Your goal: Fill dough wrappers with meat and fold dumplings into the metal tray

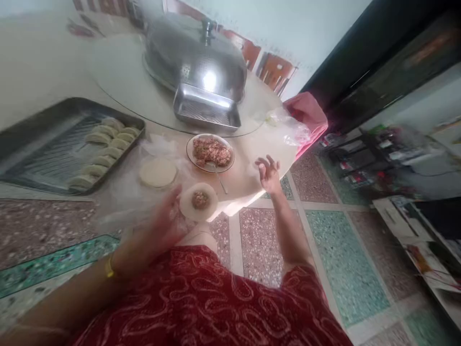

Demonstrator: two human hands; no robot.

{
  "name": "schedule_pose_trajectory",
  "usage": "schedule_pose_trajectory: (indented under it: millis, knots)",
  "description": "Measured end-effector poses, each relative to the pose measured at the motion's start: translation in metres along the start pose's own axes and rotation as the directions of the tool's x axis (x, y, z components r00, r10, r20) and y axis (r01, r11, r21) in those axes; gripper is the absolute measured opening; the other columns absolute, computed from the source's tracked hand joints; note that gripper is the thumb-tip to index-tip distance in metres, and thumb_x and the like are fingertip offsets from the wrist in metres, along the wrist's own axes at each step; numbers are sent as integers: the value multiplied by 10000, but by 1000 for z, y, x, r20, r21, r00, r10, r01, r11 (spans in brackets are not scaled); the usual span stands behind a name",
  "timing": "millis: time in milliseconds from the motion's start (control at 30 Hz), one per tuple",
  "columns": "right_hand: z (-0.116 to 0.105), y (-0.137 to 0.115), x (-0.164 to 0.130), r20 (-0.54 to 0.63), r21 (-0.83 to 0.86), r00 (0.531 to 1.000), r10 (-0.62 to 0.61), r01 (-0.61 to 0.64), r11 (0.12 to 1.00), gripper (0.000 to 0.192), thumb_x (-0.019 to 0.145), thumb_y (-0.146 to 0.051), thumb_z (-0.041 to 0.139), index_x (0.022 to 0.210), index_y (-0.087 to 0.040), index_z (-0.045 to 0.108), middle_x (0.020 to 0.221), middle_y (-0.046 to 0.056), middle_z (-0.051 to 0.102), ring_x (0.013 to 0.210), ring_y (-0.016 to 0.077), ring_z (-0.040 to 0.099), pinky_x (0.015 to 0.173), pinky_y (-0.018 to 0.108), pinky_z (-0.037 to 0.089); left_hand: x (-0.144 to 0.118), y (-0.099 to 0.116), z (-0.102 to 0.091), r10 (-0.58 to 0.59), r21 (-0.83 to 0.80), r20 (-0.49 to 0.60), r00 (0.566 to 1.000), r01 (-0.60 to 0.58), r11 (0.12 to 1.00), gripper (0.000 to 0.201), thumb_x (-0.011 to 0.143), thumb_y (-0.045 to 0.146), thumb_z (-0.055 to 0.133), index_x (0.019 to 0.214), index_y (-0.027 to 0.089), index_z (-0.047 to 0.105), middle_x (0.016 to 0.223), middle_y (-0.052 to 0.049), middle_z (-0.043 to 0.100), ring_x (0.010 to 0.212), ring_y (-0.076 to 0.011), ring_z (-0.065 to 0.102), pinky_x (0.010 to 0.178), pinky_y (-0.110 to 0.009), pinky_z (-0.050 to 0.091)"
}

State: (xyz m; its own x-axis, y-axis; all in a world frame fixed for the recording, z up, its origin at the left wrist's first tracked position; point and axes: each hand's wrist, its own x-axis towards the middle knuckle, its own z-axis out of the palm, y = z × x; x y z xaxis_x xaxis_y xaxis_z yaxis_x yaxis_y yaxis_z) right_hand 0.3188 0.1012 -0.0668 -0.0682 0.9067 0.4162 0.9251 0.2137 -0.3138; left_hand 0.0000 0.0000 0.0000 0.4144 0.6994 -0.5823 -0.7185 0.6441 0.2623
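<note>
My left hand (167,223), smeared by motion, is at the near table edge. It holds a round dumpling wrapper (187,207) by its left side, with the thumb up and the other fingers mostly hidden. A lump of meat filling (200,200) sits in the wrapper's middle. My right hand (269,174) is raised near the table's right edge, fingers apart and holding nothing. Between the hands and farther back is a plate of minced filling (212,151), with a spoon (222,184) leaning out toward me. Left of it lie round wrappers (157,172) on clear plastic.
A dark metal tray (46,139) at left holds two rows of folded dumplings (104,158). Behind the plate stand an empty metal pan (207,115) and a big domed lid (194,53). Plastic bags (288,127) and a pink bag (311,113) are at the right edge.
</note>
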Motion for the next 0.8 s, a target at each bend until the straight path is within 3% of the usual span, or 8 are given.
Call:
schedule_pose_trajectory:
  millis: [67, 167, 233, 300, 400, 500, 633, 800]
  knots:
    - [-6, 2, -1, -26, -19, 1000, 5, -6, 1000, 644, 989, -533, 139, 1124, -189, 667, 1257, 110, 666, 1397, 329, 410, 1165, 625, 135, -2, 0, 0, 9, -22, -3, 1000, -9, 1000, 456, 1043, 353, 285, 1242, 111, 616, 1005, -85, 756, 1081, -201, 674, 979, -288, 511]
    - [-19, -6, -3, -144, 115, 989, 20, -3, 993, 562, 985, -531, 230, 1117, -195, 661, 1206, 115, 679, 1351, 320, 460, 1155, 617, 192, -4, 1, 0, 25, -16, -11, 1000, -25, 1000, 461, 1044, 362, 277, 1170, 106, 640, 938, -85, 757, 988, -192, 700, 941, -284, 525]
    - [-27, -24, -7, -277, 324, 958, 75, 20, 946, 477, 987, -499, 298, 1131, -206, 646, 1193, 111, 679, 1276, 287, 535, 1124, 563, 310, -4, 2, -2, 37, 20, -1, 999, -37, 999, 489, 1044, 379, 270, 1132, 78, 646, 904, -102, 753, 926, -202, 710, 907, -304, 537]
    - [-32, -53, -14, -289, 592, 948, 135, 67, 803, 420, 999, -462, 301, 1187, -244, 607, 1085, 72, 720, 1134, 248, 637, 1077, 542, 402, -5, 4, -6, 38, 68, 53, 998, -42, 997, 509, 1039, 400, 277, 1118, 64, 652, 888, -120, 751, 884, -220, 715, 867, -332, 547]
    - [-28, -108, -29, -188, 764, 981, -49, 178, 621, 401, 1007, -481, 285, 1199, -317, 597, 1048, 19, 738, 1210, 221, 613, 1098, 536, 430, -7, 8, -17, 44, 86, 159, 986, -59, 995, 517, 1031, 420, 300, 1115, 65, 665, 901, -130, 751, 878, -231, 714, 851, -341, 545]
    - [-15, -154, -42, -103, 814, 953, -284, 245, 526, 394, 990, -537, 328, 1236, -358, 577, 1237, 13, 677, 1287, 224, 566, 1070, 521, 485, -13, 12, -26, 48, 60, 247, 968, -65, 996, 517, 1022, 444, 329, 1090, 80, 689, 897, -123, 755, 919, -227, 709, 886, -328, 533]
    - [1, -184, -44, -78, 752, 882, -465, 358, 553, 407, 1005, -479, 320, 1338, -322, 496, 1189, 35, 715, 1414, 235, 432, 1171, 576, 366, -25, 18, -34, 69, 7, 306, 950, -74, 997, 525, 1010, 462, 347, 1102, 81, 696, 938, -132, 755, 1021, -248, 689, 952, -341, 511]
    - [8, -195, -34, -93, 614, 821, -563, 492, 617, 406, 1010, -456, 276, 1333, -332, 488, 1142, 7, 740, 1409, 233, 440, 1227, 614, 237, -39, 24, -39, 129, -46, 288, 949, -121, 992, 513, 1019, 437, 336, 1171, 76, 667, 954, -129, 755, 1046, -253, 686, 985, -363, 499]
